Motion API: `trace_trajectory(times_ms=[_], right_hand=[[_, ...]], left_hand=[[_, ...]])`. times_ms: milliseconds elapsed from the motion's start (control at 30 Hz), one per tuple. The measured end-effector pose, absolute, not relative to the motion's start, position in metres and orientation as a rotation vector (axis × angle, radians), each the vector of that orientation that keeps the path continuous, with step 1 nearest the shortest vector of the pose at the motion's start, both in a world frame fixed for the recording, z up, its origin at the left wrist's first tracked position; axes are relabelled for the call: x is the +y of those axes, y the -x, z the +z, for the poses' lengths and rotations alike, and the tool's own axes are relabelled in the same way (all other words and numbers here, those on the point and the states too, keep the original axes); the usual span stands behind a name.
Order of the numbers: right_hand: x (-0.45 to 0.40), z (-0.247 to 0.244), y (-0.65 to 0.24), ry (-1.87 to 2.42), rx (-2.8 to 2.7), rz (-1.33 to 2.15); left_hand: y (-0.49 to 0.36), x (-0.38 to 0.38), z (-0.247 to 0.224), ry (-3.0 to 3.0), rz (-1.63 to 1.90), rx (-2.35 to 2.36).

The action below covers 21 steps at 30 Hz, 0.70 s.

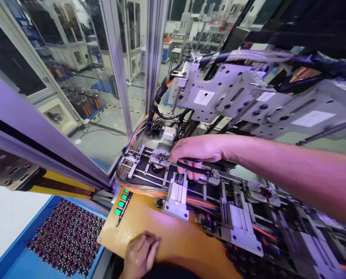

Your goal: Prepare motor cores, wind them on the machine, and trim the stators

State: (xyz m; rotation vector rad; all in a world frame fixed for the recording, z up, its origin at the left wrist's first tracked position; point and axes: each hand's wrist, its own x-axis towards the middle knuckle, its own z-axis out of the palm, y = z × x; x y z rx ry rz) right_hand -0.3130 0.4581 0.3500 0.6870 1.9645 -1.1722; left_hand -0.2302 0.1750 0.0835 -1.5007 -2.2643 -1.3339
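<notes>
My right hand (pixel 190 153) reaches in from the right over the machine's rail assembly. Its fingers are wrapped round a black-handled tool (pixel 191 167), whose tip lies near a round metal fixture (pixel 160 158) at the left end of the rails. Another fixture (pixel 210 175) sits just right of the hand. My left hand (pixel 140 254) rests at the front edge of the orange-brown panel (pixel 161 232), fingers curled together; whatever they may hold is hidden.
A blue tray (pixel 21 257) of many small dark parts (pixel 68 236) stands lower left. Green buttons (pixel 121 203) and a thin pen-like tool (pixel 123 210) lie on the panel's left. A large metal plate (pixel 219 93) with cables overhangs the rails. An aluminium frame post (pixel 154 58) rises behind.
</notes>
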Motion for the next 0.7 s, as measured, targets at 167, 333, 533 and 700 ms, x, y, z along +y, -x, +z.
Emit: trace_trajectory(times_ms=[167, 333, 533, 700], right_hand=[[0.459, 0.347, 0.316, -0.703, 1.962, -1.18], [0.457, 0.345, 0.319, -0.681, 1.989, -1.195], [0.467, 0.371, 0.291, -0.422, 2.06, -1.447], [0.5, 0.38, 0.251, -0.422, 1.967, -1.442]], left_hand=[[0.231, 0.175, 0.085, 1.517, -1.329, -2.274], [0.232, 0.175, 0.085, 1.522, -1.321, -2.271], [0.231, 0.175, 0.084, 1.508, -1.308, -2.28], [0.23, 0.175, 0.085, 1.494, -1.3, -2.305]])
